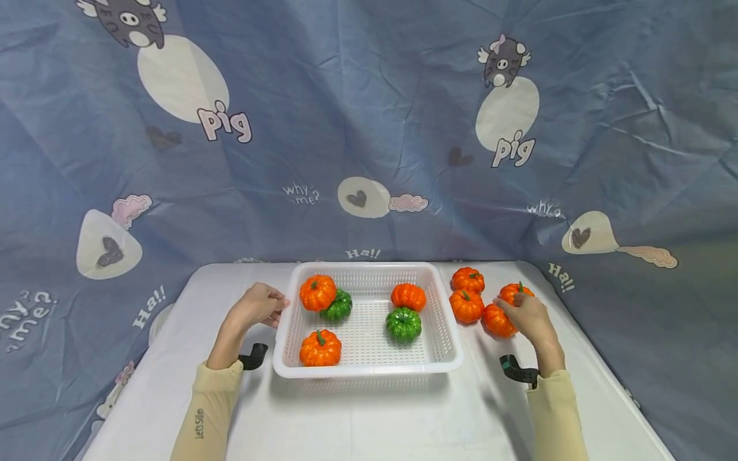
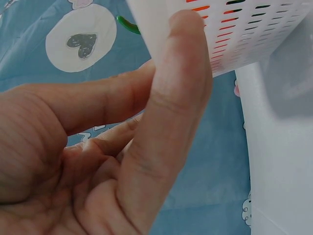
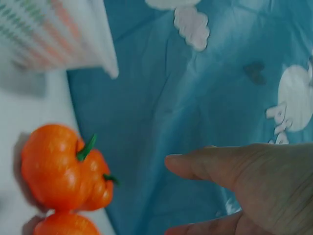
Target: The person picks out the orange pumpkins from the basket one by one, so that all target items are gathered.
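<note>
Left hand (image 1: 259, 306) pinches the left rim of a white rectangular perforated-plastic basket (image 1: 369, 369) at lower centre, which I see lying with its long axis left to right. Right hand (image 1: 529, 317), thumb and finger parted, hovers at glossy orange ribbed pumpkins (image 1: 467, 307), lower right, the furthest-right one's green stem (image 1: 521, 287) pointing up.

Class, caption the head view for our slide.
Left hand at the rim of a white basket, right hand by orange pumpkins.
</note>
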`<state>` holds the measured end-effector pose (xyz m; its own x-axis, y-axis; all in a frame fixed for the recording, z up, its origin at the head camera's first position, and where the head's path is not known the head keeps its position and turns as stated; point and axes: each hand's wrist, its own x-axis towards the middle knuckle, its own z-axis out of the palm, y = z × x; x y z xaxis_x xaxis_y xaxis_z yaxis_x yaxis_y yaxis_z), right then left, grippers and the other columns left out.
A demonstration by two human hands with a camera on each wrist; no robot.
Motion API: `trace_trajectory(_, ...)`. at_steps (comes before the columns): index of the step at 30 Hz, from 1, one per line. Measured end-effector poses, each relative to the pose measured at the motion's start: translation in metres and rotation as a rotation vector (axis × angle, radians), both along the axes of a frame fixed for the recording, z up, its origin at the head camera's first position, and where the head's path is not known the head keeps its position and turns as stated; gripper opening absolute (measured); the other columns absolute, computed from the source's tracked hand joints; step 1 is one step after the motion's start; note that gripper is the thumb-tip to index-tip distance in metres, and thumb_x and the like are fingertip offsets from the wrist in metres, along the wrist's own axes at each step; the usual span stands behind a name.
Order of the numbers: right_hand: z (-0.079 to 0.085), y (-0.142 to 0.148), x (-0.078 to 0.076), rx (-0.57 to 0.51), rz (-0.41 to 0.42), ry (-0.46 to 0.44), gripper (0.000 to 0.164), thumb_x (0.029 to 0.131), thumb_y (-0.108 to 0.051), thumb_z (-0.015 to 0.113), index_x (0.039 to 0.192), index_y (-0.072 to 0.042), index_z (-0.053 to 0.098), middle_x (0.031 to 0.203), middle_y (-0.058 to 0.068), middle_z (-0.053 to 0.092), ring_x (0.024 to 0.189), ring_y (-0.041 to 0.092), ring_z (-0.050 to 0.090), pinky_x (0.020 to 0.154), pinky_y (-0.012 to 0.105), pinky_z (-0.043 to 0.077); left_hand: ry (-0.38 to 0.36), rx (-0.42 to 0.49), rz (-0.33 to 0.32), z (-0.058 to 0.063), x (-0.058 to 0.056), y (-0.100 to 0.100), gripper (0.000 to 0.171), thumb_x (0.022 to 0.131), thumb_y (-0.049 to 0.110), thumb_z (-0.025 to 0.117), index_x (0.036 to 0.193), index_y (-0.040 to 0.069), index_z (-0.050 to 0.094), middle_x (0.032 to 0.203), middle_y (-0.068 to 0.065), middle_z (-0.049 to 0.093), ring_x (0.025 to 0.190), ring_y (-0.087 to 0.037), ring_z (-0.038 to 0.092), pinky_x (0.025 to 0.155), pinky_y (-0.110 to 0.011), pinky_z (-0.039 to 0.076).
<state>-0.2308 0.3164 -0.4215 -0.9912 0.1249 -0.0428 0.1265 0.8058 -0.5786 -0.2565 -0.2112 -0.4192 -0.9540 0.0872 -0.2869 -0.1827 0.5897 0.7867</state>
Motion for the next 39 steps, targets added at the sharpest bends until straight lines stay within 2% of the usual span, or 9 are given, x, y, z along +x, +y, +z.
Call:
trace_trajectory(7,0.016,-0.027,0.009,-0.012,0.055,0.046,0.066,0.094,-0.04,0.059,0.127,0.017,0.051,0.128,0.036,0.053,0.119,0.049,0.051,0.098,0.058,0.046,-0.005,-0.003,-0.003,-0.001,-0.002,0.001,0.038,0.097,0.009,0.057,0.125,-0.015,0.052,0.086,-0.018,0.066,0.06,-0.012,0.065,0.061,-0.03,0.061)
trace_trajectory(14,0.024,-0.059,0.013,-0.065,0.107,0.051,0.077,0.093,-0.047,0.059,0.136,0.015,0.042,0.134,0.033,0.051,0.122,0.045,0.053,0.101,0.055,0.046,-0.011,-0.011,0.0,-0.002,-0.002,0.0,0.039,0.097,0.011,0.057,0.127,-0.014,0.052,0.088,-0.018,0.066,0.06,-0.013,0.065,0.061,-0.03,0.061)
trace_trajectory(22,0.032,-0.102,0.002,-0.053,0.166,0.064,0.067,0.093,-0.041,0.06,0.134,0.01,0.048,0.131,0.029,0.055,0.119,0.041,0.057,0.098,0.052,0.049,-0.015,-0.002,0.003,0.0,-0.001,0.0,0.036,0.096,0.01,0.058,0.123,-0.014,0.054,0.083,-0.016,0.065,0.059,-0.013,0.064,0.061,-0.03,0.061)
trace_trajectory(24,0.033,-0.113,-0.003,-0.026,0.203,0.051,0.064,0.093,-0.04,0.06,0.131,0.011,0.051,0.127,0.028,0.059,0.115,0.04,0.059,0.095,0.05,0.052,-0.014,-0.005,0.007,0.0,-0.001,0.0,0.037,0.096,0.01,0.058,0.123,-0.015,0.054,0.083,-0.017,0.065,0.059,-0.013,0.064,0.06,-0.03,0.061)
trace_trajectory(28,0.034,-0.13,-0.016,0.015,0.263,0.006,0.056,0.091,-0.042,0.06,0.113,0.009,0.062,0.1,0.021,0.067,0.089,0.031,0.064,0.075,0.041,0.056,-0.008,-0.005,0.013,0.0,-0.001,0.0,0.038,0.097,0.009,0.057,0.125,-0.016,0.052,0.085,-0.018,0.066,0.059,-0.013,0.065,0.06,-0.03,0.061)
trace_trajectory(30,0.032,-0.136,-0.023,0.004,0.278,-0.04,0.047,0.09,-0.043,0.06,0.095,0.004,0.062,0.08,0.01,0.058,0.073,0.021,0.056,0.061,0.033,0.048,-0.006,-0.004,0.015,-0.001,0.0,0.0,0.039,0.097,0.009,0.057,0.125,-0.016,0.052,0.085,-0.018,0.066,0.059,-0.012,0.065,0.06,-0.03,0.061)
trace_trajectory(32,0.029,-0.141,-0.029,0.0,0.283,-0.075,0.043,0.09,-0.043,0.061,0.085,-0.001,0.059,0.074,0.004,0.05,0.067,0.016,0.047,0.058,0.028,0.04,-0.004,-0.001,0.016,-0.001,0.0,0.0,0.038,0.096,0.009,0.057,0.125,-0.016,0.052,0.085,-0.018,0.066,0.059,-0.012,0.064,0.061,-0.03,0.061)
trace_trajectory(34,0.025,-0.146,-0.035,0.0,0.289,-0.115,0.042,0.09,-0.043,0.061,0.074,-0.006,0.048,0.068,0.001,0.035,0.062,0.016,0.036,0.055,0.027,0.03,-0.002,-0.001,0.011,-0.001,0.0,0.0,0.038,0.097,0.009,0.057,0.125,-0.016,0.052,0.086,-0.018,0.066,0.059,-0.012,0.065,0.061,-0.031,0.061)
trace_trajectory(39,0.014,-0.153,-0.046,0.032,0.269,-0.141,0.041,0.089,-0.043,0.064,0.08,-0.005,0.051,0.071,0.003,0.044,0.066,0.019,0.046,0.058,0.028,0.038,-0.002,-0.004,0.006,0.0,0.0,0.0,0.038,0.097,0.01,0.057,0.125,-0.015,0.052,0.087,-0.018,0.066,0.061,-0.013,0.065,0.063,-0.032,0.061)
